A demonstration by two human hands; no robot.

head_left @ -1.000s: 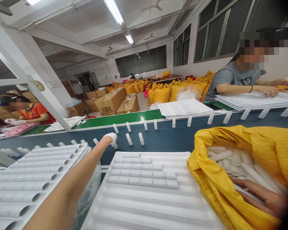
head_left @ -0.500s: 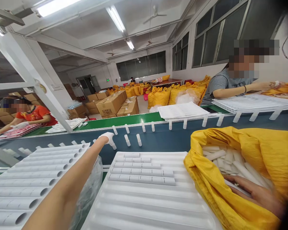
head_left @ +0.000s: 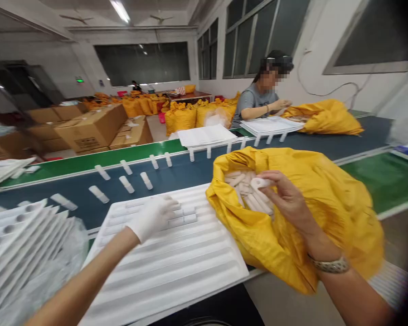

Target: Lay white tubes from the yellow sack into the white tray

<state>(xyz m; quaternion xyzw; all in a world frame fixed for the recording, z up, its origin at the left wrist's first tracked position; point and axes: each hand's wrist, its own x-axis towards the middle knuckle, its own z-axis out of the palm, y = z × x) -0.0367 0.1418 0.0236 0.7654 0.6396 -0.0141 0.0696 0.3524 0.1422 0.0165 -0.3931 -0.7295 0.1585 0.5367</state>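
Note:
My left hand (head_left: 153, 217), in a white glove, is over the ridged white tray (head_left: 170, 280), with its fingers stretched out rightward near the marked white tubes (head_left: 182, 220) lying in its grooves. The glove is slightly blurred, and I see nothing held in it. At the mouth of a yellow sack (head_left: 292, 176), my bare right hand (head_left: 285, 194) pinches a white tube (head_left: 258, 183) whose round hollow end faces me. More white tubes (head_left: 246, 192) fill the sack behind it. A patterned bracelet (head_left: 331, 265) circles the right wrist.
Short white tubes (head_left: 126, 184) stand in rows along the blue conveyor belt (head_left: 170, 179). Stacked trays (head_left: 23, 253) with plastic film are at the left. Across the belt, a person in grey (head_left: 255, 102) works beside trays (head_left: 272, 125) and another yellow sack (head_left: 329, 118). Cartons (head_left: 91, 127) stand behind.
My left hand has come back from the belt to above the tray. My right hand has risen from inside the sack with a white tube. The view has swung right.

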